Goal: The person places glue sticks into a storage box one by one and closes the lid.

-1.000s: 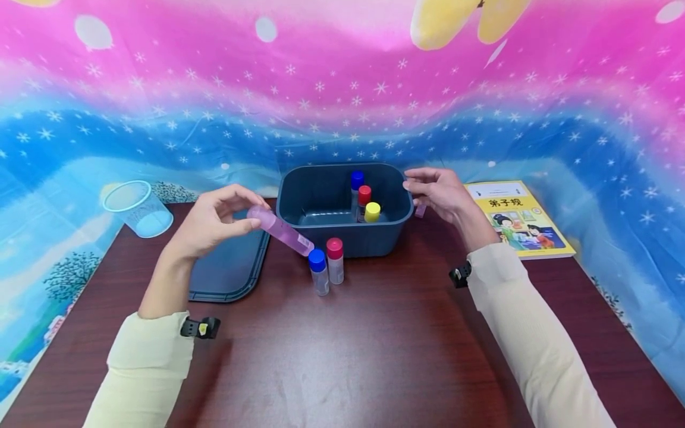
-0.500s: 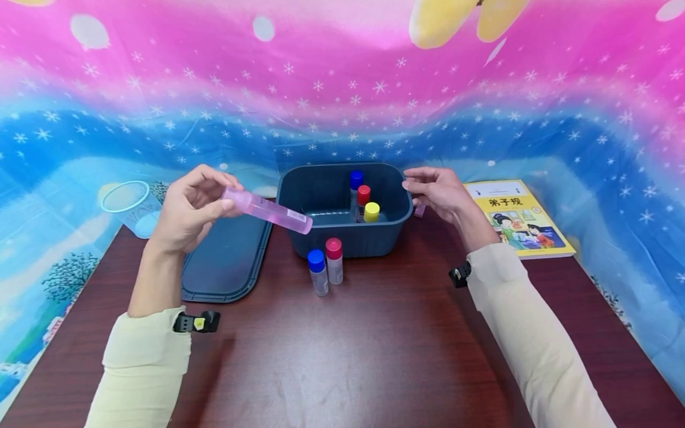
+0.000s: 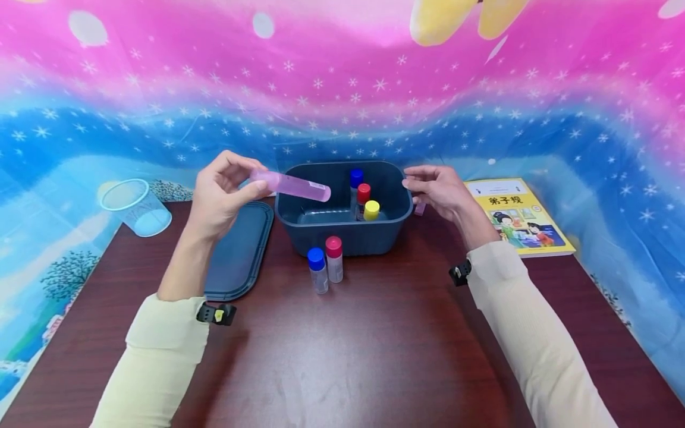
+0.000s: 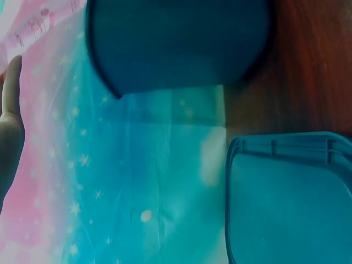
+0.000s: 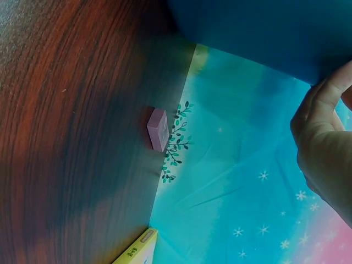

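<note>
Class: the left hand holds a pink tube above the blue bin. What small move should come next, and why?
Probably lower the pink tube into the bin: the left hand holds it tilted above the open side, and the right hand steadies the rim.

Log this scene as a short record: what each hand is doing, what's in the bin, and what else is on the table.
left hand: holds pink tube, tilted above bin's left rim
right hand: fingers on bin's right rim
bin: dark blue; holds three vials, capped blue, red, yellow
in front of bin: two vials, upright
elsewhere: lid, clear cup, book, small pink block
</note>
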Available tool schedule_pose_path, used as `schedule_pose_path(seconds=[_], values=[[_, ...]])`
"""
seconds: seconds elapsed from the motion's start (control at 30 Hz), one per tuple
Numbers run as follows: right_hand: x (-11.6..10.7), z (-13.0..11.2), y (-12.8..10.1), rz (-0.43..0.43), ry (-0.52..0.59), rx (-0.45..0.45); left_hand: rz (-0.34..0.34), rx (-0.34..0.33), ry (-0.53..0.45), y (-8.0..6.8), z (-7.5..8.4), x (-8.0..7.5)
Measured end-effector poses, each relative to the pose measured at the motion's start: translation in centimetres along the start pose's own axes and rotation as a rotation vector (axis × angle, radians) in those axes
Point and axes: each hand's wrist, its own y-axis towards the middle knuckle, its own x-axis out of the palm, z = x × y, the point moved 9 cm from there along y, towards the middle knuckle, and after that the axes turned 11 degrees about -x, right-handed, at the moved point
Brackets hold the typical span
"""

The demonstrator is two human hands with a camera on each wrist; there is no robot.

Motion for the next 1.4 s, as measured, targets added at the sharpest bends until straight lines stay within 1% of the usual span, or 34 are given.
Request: schedule_pose_path(seconds=[0.23,0.47,0.77,1.0,1.13,1.4], values=[[-0.1,0.6,0.0,0.013,0.029,0.015,0.023,-0.104,0.165,1.4,-2.3,1.7],[-0.1,0.6,0.3,0.002,0.026,0.018,0.063,-0.166,0.331,3.1,-3.7,2.5],[-0.3,0.3,0.3,0.001,0.031,0.018,0.063,-0.215,0.469,5.5,-5.7,3.4],[-0.3,0.5,0.1,-0.006,0.026,0.026,0.092,-0.275,0.566,6.5,-7.1,4.0],[-0.3,0.4,0.1,-0.005,0.024,0.029,0.074,-0.308,0.624,6.9,-7.8,4.4],[-0.2,0.3,0.2,-0.003,0.028,0.02,0.005,-0.383,0.727,7.4,-9.3,5.5]])
